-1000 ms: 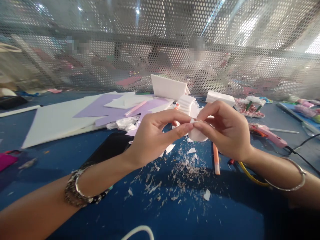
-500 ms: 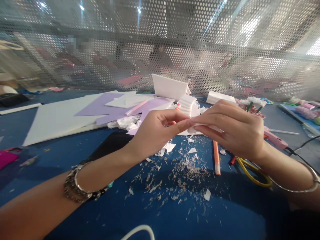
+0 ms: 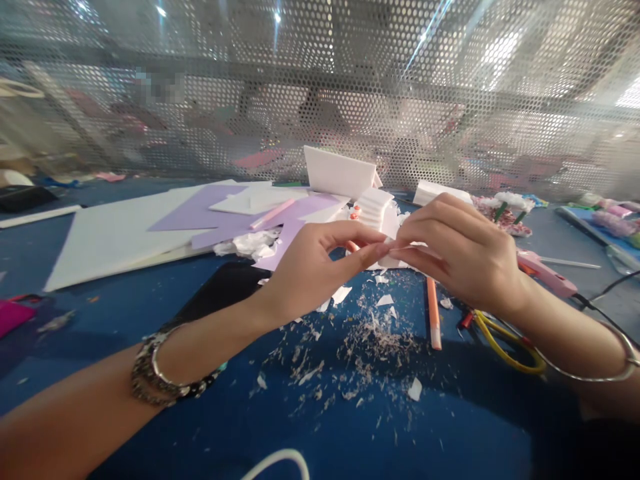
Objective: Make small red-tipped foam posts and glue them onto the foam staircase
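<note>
Here, with the thumb and fingers of our left hand (image 3: 313, 267) pinched together and those of our right hand (image 3: 460, 253) closed in a narrow grip opposite, we hold a thin white piece (image 3: 423, 249), its material hard to make out, partly hidden by our fingers and raised above a blue tabletop (image 3: 300, 433). Beneath it we see fine grayish shavings (image 3: 380, 343) scattered, with a slim orange pen (image 3: 433, 313) lying by them. Near our right forearm rest a yellow loop (image 3: 507, 365) and a pink plastic glue gun (image 3: 553, 277). Just beyond our fingertips stands a ridged white block (image 3: 373, 208), while crumpled white paper (image 3: 247, 245), flat lilac sheets (image 3: 193, 208) and broad white boards (image 3: 105, 243) spread to our left. A gray perforated metal screen (image 3: 280, 100) rises behind.
</note>
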The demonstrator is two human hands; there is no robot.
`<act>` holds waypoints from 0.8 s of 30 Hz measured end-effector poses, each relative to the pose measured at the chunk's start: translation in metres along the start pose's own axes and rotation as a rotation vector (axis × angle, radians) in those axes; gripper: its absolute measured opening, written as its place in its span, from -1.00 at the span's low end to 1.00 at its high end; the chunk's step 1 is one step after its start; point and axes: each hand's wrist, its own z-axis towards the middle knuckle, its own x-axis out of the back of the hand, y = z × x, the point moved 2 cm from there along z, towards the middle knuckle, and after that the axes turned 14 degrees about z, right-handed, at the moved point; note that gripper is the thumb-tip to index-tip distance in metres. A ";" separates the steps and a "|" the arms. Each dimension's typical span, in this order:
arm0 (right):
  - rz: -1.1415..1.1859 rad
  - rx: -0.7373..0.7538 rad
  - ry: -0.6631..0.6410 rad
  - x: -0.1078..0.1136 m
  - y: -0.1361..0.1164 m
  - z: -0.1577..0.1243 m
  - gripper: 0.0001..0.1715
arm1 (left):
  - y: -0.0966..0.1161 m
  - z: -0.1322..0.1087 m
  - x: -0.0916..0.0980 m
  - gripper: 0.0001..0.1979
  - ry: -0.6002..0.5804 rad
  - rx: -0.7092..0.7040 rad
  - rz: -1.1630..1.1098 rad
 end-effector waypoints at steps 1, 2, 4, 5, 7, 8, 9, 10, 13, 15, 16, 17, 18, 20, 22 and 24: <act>0.001 -0.010 -0.004 0.000 0.000 0.001 -0.92 | 0.001 -0.001 0.000 -0.83 0.019 -0.027 0.016; 0.012 -0.023 -0.005 0.000 0.001 0.001 -0.92 | 0.001 -0.002 0.001 -0.85 0.037 -0.061 0.031; 0.055 -0.059 0.000 0.000 0.001 0.002 -0.90 | 0.002 -0.004 0.001 -0.87 0.057 -0.138 0.064; 0.080 -0.079 0.008 0.001 0.001 0.003 -0.88 | 0.003 -0.004 0.002 -0.88 0.063 -0.174 0.086; 0.121 -0.119 0.036 0.002 0.000 0.003 -0.85 | 0.004 -0.006 0.003 -0.89 0.077 -0.236 0.135; 0.142 -0.139 0.052 0.002 0.000 0.003 -0.85 | 0.005 -0.006 0.003 -0.89 0.084 -0.252 0.162; 0.167 -0.161 0.066 0.003 0.000 0.003 -0.84 | 0.005 -0.006 0.004 -0.89 0.096 -0.261 0.187; 0.196 -0.187 0.076 0.003 0.000 0.003 -0.85 | 0.006 -0.006 0.005 -0.89 0.106 -0.265 0.206; 0.293 -0.276 0.079 0.005 0.001 0.003 -0.89 | 0.007 -0.005 0.006 -0.86 0.120 -0.271 0.195; 0.367 -0.333 0.078 0.006 0.001 0.004 -0.93 | 0.007 -0.004 0.007 -0.86 0.117 -0.257 0.130; 0.420 -0.363 0.083 0.006 0.002 0.003 -0.94 | 0.006 -0.004 0.007 -0.86 0.111 -0.238 0.081; 0.479 -0.391 0.093 0.006 0.002 0.003 -0.94 | 0.005 -0.004 0.007 -0.86 0.101 -0.216 0.026; 0.539 -0.415 0.106 0.006 0.001 0.003 -0.94 | 0.003 -0.003 0.007 -0.86 0.088 -0.193 -0.030; 0.644 -0.454 0.131 0.004 0.001 0.002 -0.94 | 0.001 -0.002 0.007 -0.89 0.062 -0.154 -0.132; 0.724 -0.470 0.144 0.001 0.000 0.000 -0.93 | -0.002 -0.001 0.006 -0.93 0.040 -0.124 -0.206; 0.796 -0.480 0.148 -0.002 -0.001 -0.001 -0.94 | -0.005 0.000 0.003 -0.96 0.014 -0.088 -0.289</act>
